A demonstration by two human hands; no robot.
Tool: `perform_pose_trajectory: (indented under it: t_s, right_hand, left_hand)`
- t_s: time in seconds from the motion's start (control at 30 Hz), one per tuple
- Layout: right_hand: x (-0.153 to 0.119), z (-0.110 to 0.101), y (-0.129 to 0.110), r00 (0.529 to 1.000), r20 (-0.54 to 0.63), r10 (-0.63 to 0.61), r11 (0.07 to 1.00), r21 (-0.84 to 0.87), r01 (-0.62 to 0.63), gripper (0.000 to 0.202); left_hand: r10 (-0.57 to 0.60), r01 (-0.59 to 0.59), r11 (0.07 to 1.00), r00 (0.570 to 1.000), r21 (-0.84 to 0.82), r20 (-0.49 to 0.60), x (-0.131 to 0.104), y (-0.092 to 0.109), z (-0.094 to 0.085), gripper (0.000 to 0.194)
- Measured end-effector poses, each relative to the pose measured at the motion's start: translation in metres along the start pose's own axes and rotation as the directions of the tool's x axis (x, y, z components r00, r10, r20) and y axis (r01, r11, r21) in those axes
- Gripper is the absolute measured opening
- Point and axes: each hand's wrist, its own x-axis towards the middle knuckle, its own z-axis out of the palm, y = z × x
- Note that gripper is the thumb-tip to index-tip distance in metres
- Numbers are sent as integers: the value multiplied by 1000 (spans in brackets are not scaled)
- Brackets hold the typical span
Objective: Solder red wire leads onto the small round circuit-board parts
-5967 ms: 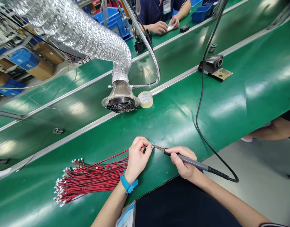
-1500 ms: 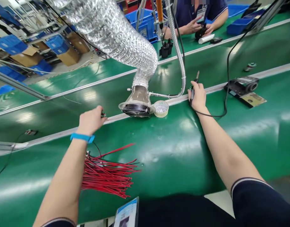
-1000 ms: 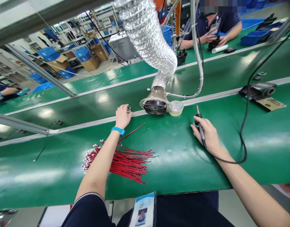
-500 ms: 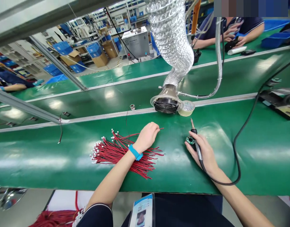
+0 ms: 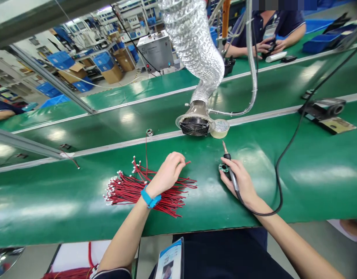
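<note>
My left hand (image 5: 168, 172), with a blue band on its wrist, is closed in a pinch on a red wire (image 5: 188, 162) whose tip sticks out past the fingertips. It hovers over a spread bundle of red and black wires (image 5: 163, 199) with small white connectors at their left ends. To the right, my right hand (image 5: 243, 182) is closed around a soldering iron (image 5: 233, 180), its tip pointing up and away. The same hand also holds a small round green circuit board (image 5: 224, 167) between thumb and fingers, left of the iron.
A fume extractor head (image 5: 195, 127) hangs from a silver duct (image 5: 196, 42) beyond my hands. Beside it is a round, pale yellow container (image 5: 220, 130). The iron's black cable (image 5: 279, 170) loops at right, near a black stand (image 5: 326, 110). A co-worker (image 5: 270, 35) sits across.
The whole view has shifted, so most things sit further left. My left hand still pinches the wire, slightly turned. The co-worker's hands have come together on a black item.
</note>
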Motion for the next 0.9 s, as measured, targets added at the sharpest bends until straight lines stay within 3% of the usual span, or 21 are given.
perform_pose_trajectory:
  t_s: [0.07, 0.23, 0.43, 0.73, 0.9]
  right_hand:
    - [-1, 2, -4, 1000, 17, -3, 998, 59, 2, 63]
    - [-7, 8, -10, 999, 48, 19, 992, 121, -25, 61]
    - [-8, 9, -10, 998, -33, 63, 996, 69, -60, 56]
    - [-17, 9, -21, 993, 90, 80, 948, 301, -104, 62]
    - [-13, 4, -25, 989, 146, 35, 922, 378, -88, 72]
  left_hand:
    - [7, -3, 998, 999, 66, -46, 0, 6, 6, 20]
    - [126, -127, 991, 991, 46, 33, 3, 15, 44, 12]
    - [240, -240, 970, 970, 34, -27, 17, 17, 67, 10]
    - [51, -61, 983, 996, -173, -67, 20, 18, 94, 13]
    - [86, -98, 967, 994, -236, -61, 19, 20, 101, 12]
